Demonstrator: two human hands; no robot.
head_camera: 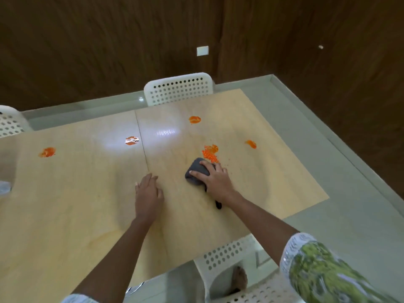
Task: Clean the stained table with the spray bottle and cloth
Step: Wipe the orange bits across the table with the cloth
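1. Now we press our right hand down on the grey cloth, fingers spread over it and holding it against the tabletop.
2. Just beyond the cloth, nearly touching its far edge, lies a broken-up orange stain with small specks scattered to its right.
3. We rest our left hand flat on the wood beside the cloth, fingers extended and together, gripping nothing.
4. We count four more orange stains: one far left, one by the seam in the glare, one toward the far edge, one to the right.
5. A blurred pale object sits at the left edge; we cannot tell whether it is the spray bottle.
6. White perforated chairs stand at the far side, the far left and the near side.
7. Our right sleeve is green-patterned with white trim.
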